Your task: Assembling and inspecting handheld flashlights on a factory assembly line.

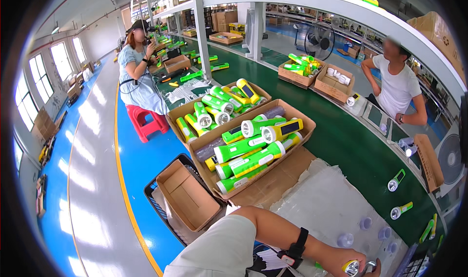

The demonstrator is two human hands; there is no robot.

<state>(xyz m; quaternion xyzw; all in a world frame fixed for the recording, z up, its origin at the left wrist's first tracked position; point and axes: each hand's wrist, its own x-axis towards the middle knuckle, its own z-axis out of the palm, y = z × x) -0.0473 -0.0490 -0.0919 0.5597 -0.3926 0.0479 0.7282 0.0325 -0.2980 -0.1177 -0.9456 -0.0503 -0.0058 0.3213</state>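
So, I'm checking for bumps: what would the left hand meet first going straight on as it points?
Likely the shiny round piece by the right hand, just beyond the flashlight the left hand holds; depth is unclear so close to the picture's edge.

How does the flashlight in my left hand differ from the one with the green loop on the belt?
The held flashlight has a yellow rim; the looped flashlight has a white one. The held flashlight is in your left hand; the looped flashlight lies on the green belt. Mostly the held flashlight's head shows; the looped flashlight's loop shows too. Both have round, shiny fronts.
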